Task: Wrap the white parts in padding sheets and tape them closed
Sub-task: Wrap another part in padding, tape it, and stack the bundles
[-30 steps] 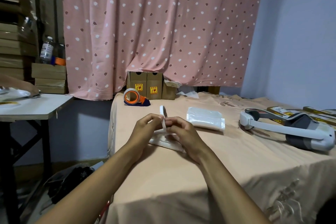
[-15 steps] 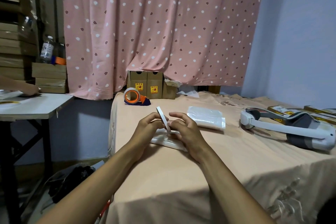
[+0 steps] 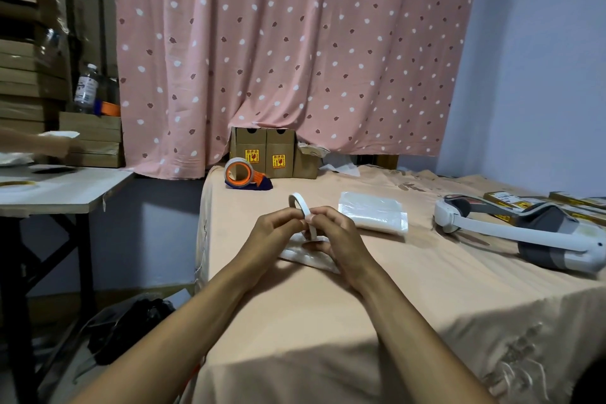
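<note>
Both hands, left [image 3: 278,228] and right [image 3: 334,233], pinch white ring [image 3: 300,203] upright over padding sheet [image 3: 308,257], table [image 3: 328,321] near-left.

The hands [image 3: 278,233] cover much of the white part [image 3: 300,203]; someone's blurred arm [image 3: 36,143] is cut off at left frame edge.
</note>
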